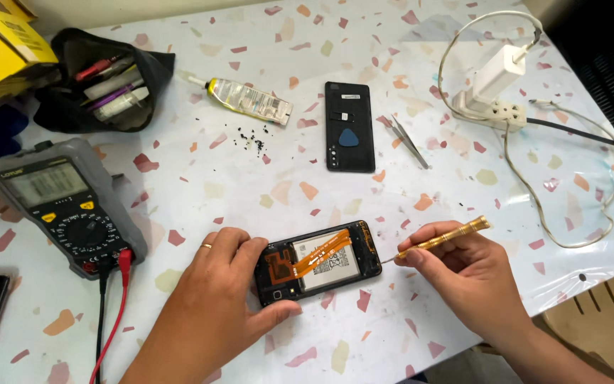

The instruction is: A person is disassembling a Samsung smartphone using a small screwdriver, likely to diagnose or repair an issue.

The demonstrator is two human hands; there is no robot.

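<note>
Opened phone lies flat on the table, back cover off, battery and an orange flex ribbon exposed. It sits near the table's front edge, between the two hands.

Left hand clamps the phone's left end: thumb along the near edge, fingers curled over the far edge, a ring on one finger. Grip is pressed onto the frame, not onto the ribbon.

Right hand, just right of the phone, pinches a brass screwdriver between thumb and fingers; the thin tip points at the phone's right edge, close to it. Contact cannot be told.

Judgement: keep the left grip firm so the phone does not slide; hold the driver low and steady, tip well clear of ribbon and battery.

Beyond the phone: black back cover with a blue pick on it, tweezers to its right. Glue tube and dark crumbs far-left of the phone. Multimeter with red and black leads well left. Charger in a power strip far right.
</note>
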